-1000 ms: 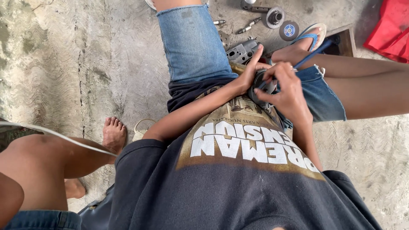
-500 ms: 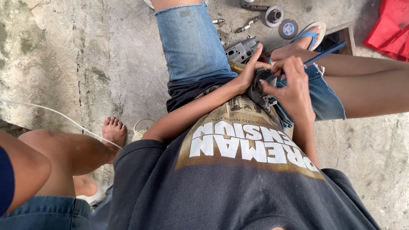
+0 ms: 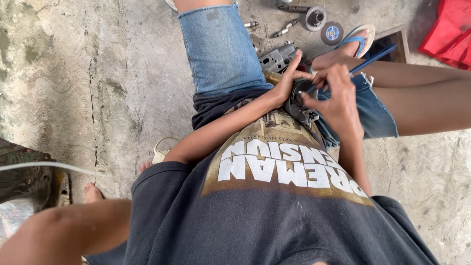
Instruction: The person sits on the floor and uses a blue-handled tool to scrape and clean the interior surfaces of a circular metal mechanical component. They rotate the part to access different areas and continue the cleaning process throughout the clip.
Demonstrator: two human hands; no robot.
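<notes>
Gripping one dark round part [image 3: 300, 100], two hands [image 3: 314, 93] (one blue-handled tool [image 3: 373, 59]).

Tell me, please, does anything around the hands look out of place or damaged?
Small metal parts, two discs and a grey housing lie scattered on the bare concrete floor. The left hand and right hand hold a dark round part; no damage shows.

Your one camera sits on your head and looks steeply down your shirt [image 3: 274, 206] to your lap, close in. Your hands [image 3: 314, 93] sit in the upper middle; concrete floor [image 3: 88, 78] fills the left, and loose parts [image 3: 314, 19] line the top edge.
</notes>
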